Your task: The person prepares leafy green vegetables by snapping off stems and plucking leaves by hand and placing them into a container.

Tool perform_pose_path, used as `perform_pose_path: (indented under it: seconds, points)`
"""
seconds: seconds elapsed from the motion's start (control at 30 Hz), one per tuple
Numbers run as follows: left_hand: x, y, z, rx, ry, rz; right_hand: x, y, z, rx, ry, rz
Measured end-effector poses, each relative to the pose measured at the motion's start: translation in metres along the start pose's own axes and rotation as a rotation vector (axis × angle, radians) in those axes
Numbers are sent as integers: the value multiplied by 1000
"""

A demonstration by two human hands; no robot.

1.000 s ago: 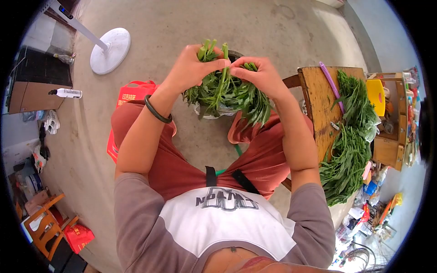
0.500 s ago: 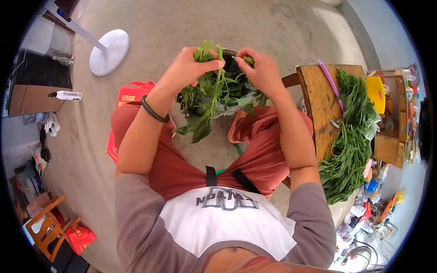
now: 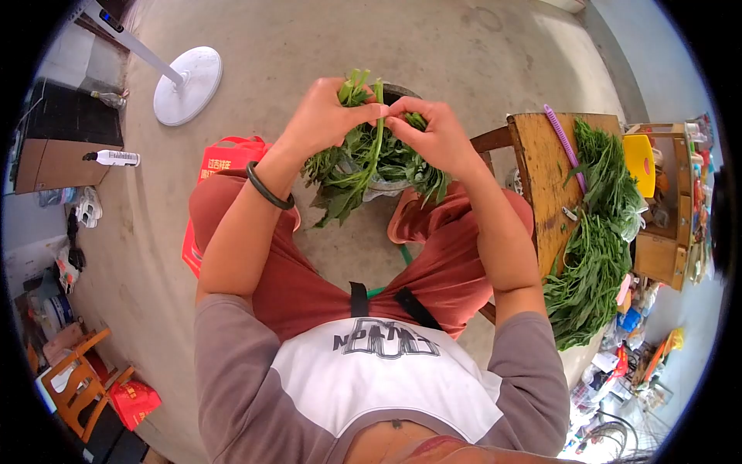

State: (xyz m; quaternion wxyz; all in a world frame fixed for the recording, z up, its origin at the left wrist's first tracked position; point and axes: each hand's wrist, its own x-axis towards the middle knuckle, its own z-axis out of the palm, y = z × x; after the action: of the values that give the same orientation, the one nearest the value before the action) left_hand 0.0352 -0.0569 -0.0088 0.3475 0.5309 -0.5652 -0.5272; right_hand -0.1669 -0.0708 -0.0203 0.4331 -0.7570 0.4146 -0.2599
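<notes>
My left hand point(image 3: 328, 116), with a dark bangle point(image 3: 269, 185) at the wrist, is closed on a bunch of leafy green stems point(image 3: 359, 176). Their cut ends poke up above the fingers and the leaves hang down. My right hand point(image 3: 434, 133) pinches at one upright stem, its fingertips close against my left thumb. Some leafy greens point(image 3: 427, 182) hang below the right palm, which seems to hold them. Under both hands is a dark round container point(image 3: 403, 90) with more leaves in it, mostly hidden.
To the right, a wooden table point(image 3: 533, 174) bears heaps of long greens point(image 3: 595, 259) and a purple ridged strip point(image 3: 560, 139). A red bag point(image 3: 228, 158) stands by my left knee. Further off are a white round stand base point(image 3: 188, 85) and a white bottle point(image 3: 116, 159).
My right hand has moved left and slightly down to meet my left hand at the stem. The hanging leaves have swung up a little.
</notes>
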Motion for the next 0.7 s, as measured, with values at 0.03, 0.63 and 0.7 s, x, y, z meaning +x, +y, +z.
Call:
perform_pose_path:
  seconds: [0.03,0.63,0.7]
  points:
    - [1,-1,0,13,-16,1,-1,-2,2,-39,14,21]
    - [-7,13,-31,-205,-250,62,-4,-12,-20,407,-373,212]
    - [-8,15,-29,-262,-228,58,-4,-10,-13,439,-369,231]
